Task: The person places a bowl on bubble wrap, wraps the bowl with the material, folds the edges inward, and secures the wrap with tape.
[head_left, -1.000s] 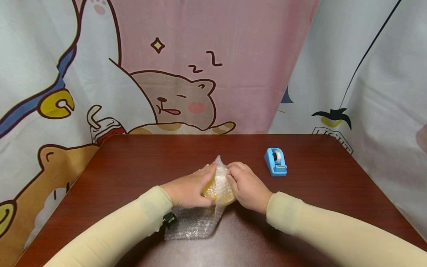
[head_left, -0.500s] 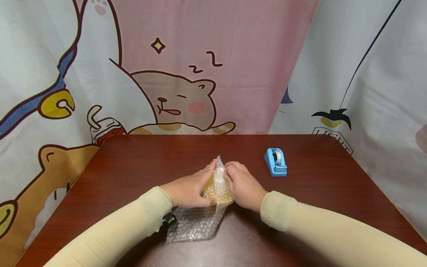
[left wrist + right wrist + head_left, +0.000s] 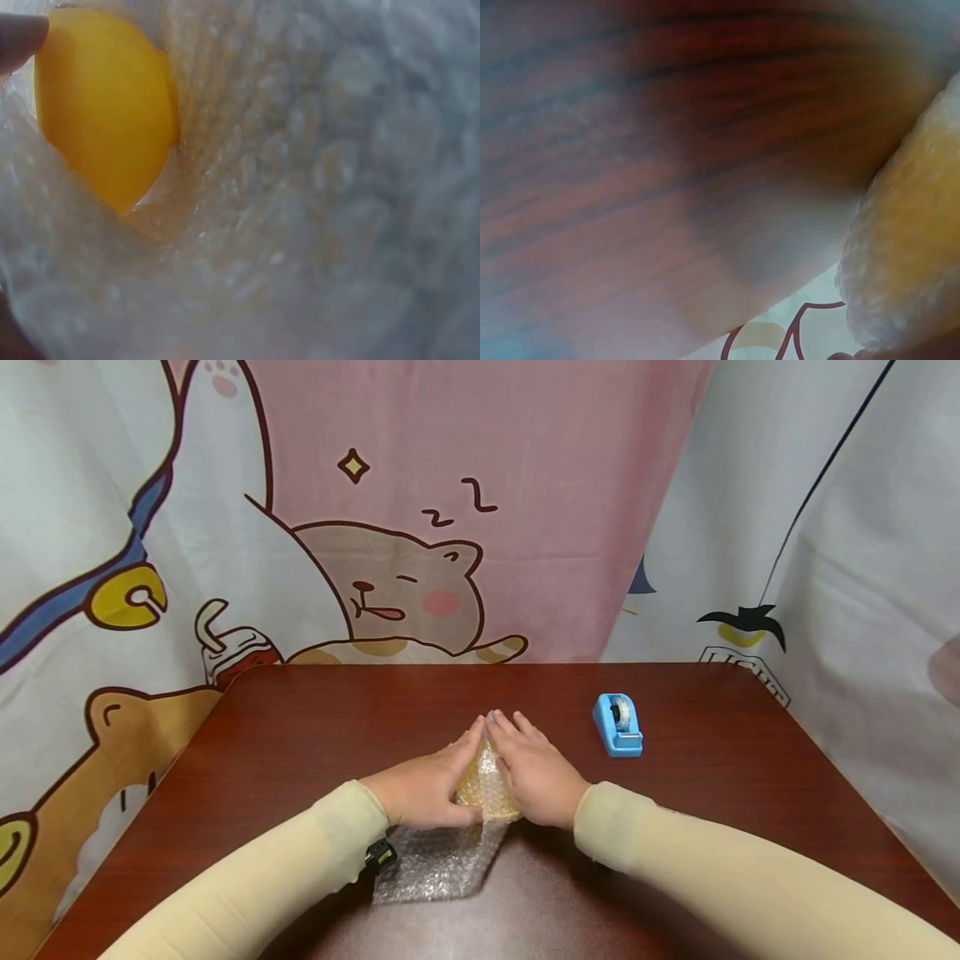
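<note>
A smooth, rounded yellow object (image 3: 105, 105), its kind unclear, lies inside bubble wrap (image 3: 438, 868) at the middle of the table. The wrap's loose end spreads toward the near edge, and a fold covers the object's right side. My left hand (image 3: 423, 787) rests on the bundle's left side with thumb and fingers spread straight. In the left wrist view, one of its fingertips (image 3: 19, 37) touches the bare yellow surface. Laid flat along the right side, my right hand (image 3: 543, 772) presses the wrap with extended fingers. Both hands' fingertips nearly meet at the bundle's far tip.
A blue tape dispenser (image 3: 618, 725) with a roll of clear tape stands to the right, beyond the right hand. The dark red-brown table (image 3: 337, 710) ends at a cartoon-printed curtain (image 3: 555, 510) behind. A small black device (image 3: 381, 854) sits under the left wrist.
My right hand has slid a little left, and its curled fingers have straightened flat over the wrap. The left hand has stayed in place.
</note>
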The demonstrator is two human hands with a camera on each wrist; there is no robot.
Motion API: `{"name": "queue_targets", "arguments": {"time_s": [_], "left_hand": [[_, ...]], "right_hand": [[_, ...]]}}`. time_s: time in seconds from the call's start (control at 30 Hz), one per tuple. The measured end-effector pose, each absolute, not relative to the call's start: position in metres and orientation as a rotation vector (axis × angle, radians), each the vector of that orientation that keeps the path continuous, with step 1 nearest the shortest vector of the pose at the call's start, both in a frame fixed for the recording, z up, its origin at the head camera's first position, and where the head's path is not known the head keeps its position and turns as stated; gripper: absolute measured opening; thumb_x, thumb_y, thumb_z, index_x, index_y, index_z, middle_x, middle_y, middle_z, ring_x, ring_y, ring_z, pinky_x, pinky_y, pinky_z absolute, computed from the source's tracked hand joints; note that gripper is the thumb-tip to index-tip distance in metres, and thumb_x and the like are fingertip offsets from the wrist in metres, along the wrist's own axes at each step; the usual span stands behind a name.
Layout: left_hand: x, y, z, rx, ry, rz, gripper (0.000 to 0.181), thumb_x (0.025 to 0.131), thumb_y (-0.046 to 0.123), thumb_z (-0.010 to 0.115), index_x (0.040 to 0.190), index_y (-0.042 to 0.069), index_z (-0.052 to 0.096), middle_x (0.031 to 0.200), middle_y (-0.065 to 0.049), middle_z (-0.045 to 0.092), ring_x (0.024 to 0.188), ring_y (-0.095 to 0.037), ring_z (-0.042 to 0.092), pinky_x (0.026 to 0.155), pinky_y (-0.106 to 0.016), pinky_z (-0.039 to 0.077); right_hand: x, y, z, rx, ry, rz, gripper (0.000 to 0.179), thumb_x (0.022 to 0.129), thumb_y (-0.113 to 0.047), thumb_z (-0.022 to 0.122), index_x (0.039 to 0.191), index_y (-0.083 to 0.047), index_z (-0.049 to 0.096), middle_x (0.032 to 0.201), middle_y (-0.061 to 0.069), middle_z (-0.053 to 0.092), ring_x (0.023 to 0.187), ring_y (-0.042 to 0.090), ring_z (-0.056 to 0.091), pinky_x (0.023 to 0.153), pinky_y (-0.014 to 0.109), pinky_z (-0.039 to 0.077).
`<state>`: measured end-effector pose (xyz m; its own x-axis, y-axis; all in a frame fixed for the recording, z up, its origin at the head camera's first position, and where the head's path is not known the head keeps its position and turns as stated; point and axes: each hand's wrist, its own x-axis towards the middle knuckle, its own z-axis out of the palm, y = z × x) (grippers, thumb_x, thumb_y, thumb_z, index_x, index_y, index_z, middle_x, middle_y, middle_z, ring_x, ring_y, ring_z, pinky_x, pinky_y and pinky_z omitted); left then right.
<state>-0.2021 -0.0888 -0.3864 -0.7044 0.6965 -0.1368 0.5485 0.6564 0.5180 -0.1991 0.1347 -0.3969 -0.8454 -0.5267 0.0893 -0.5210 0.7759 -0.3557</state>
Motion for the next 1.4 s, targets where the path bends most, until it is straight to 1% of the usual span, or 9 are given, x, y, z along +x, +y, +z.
{"name": "queue_targets", "arguments": {"time_s": [0.3,0.57,0.67,0.8,1.03,1.2,1.3,1.4], "left_hand": [[-0.202,-0.088,-0.386,1.004,2.541,0.650,0.118,0.093,0.044,0.067,0.165,0.017,-0.023,0.175,-0.004,-0.014,0.163,-0.025,0.008,0.132,-0.041,0.019],[-0.201,-0.091,-0.386,1.000,2.538,0.633,0.116,0.095,0.044,0.067,0.167,0.012,-0.018,0.176,-0.009,-0.014,0.163,-0.031,0.009,0.132,-0.044,0.018],[-0.201,-0.092,-0.386,1.000,2.534,0.626,0.116,0.096,0.044,0.067,0.167,0.012,-0.018,0.176,-0.010,-0.013,0.163,-0.030,0.008,0.132,-0.045,0.018],[-0.201,-0.095,-0.387,0.987,2.538,0.613,0.116,0.096,0.045,0.068,0.167,0.015,-0.018,0.177,-0.008,-0.012,0.163,-0.029,0.008,0.132,-0.044,0.018],[-0.199,-0.103,-0.390,0.964,2.562,0.586,0.116,0.096,0.047,0.070,0.168,0.010,-0.013,0.177,-0.009,-0.008,0.163,-0.030,0.013,0.132,-0.045,0.020],[-0.197,-0.108,-0.392,0.918,2.554,0.553,0.116,0.096,0.047,0.070,0.168,0.014,-0.015,0.177,-0.006,-0.009,0.163,-0.028,0.014,0.132,-0.044,0.021],[-0.196,-0.110,-0.393,0.906,2.555,0.538,0.116,0.095,0.045,0.070,0.168,0.013,-0.013,0.177,-0.007,-0.007,0.163,-0.028,0.015,0.132,-0.044,0.022],[-0.194,-0.112,-0.394,0.910,2.562,0.529,0.115,0.095,0.044,0.071,0.169,0.010,-0.010,0.178,-0.010,-0.004,0.163,-0.028,0.014,0.132,-0.044,0.022]], "right_hand": [[-0.199,0.131,-0.391,-0.876,2.900,-0.421,0.059,0.113,-0.025,0.042,0.165,0.000,0.028,0.175,0.016,0.019,0.162,0.047,0.013,0.127,0.065,0.023],[-0.198,0.127,-0.389,-0.884,2.903,-0.305,0.058,0.113,-0.026,0.038,0.165,-0.001,0.028,0.175,0.016,0.020,0.162,0.045,0.016,0.128,0.062,0.024],[-0.198,0.127,-0.389,-0.894,2.909,-0.279,0.058,0.113,-0.025,0.038,0.165,-0.001,0.028,0.174,0.016,0.021,0.162,0.044,0.016,0.129,0.060,0.024],[-0.198,0.126,-0.388,-0.889,2.910,-0.284,0.058,0.113,-0.024,0.040,0.165,0.000,0.029,0.174,0.018,0.023,0.162,0.043,0.018,0.130,0.058,0.022],[-0.197,0.124,-0.388,-0.871,2.918,-0.279,0.058,0.112,-0.023,0.043,0.164,0.001,0.031,0.173,0.018,0.025,0.161,0.042,0.020,0.130,0.057,0.023],[-0.198,0.122,-0.389,-0.853,2.922,-0.239,0.057,0.112,-0.023,0.042,0.164,0.000,0.032,0.174,0.017,0.024,0.162,0.038,0.020,0.131,0.055,0.022],[-0.197,0.122,-0.389,-0.841,2.926,-0.222,0.057,0.112,-0.023,0.041,0.164,0.000,0.032,0.174,0.018,0.023,0.162,0.040,0.022,0.131,0.055,0.022],[-0.196,0.121,-0.388,-0.824,2.928,-0.220,0.057,0.112,-0.023,0.041,0.164,0.000,0.033,0.174,0.018,0.023,0.161,0.044,0.022,0.130,0.056,0.023]]}}
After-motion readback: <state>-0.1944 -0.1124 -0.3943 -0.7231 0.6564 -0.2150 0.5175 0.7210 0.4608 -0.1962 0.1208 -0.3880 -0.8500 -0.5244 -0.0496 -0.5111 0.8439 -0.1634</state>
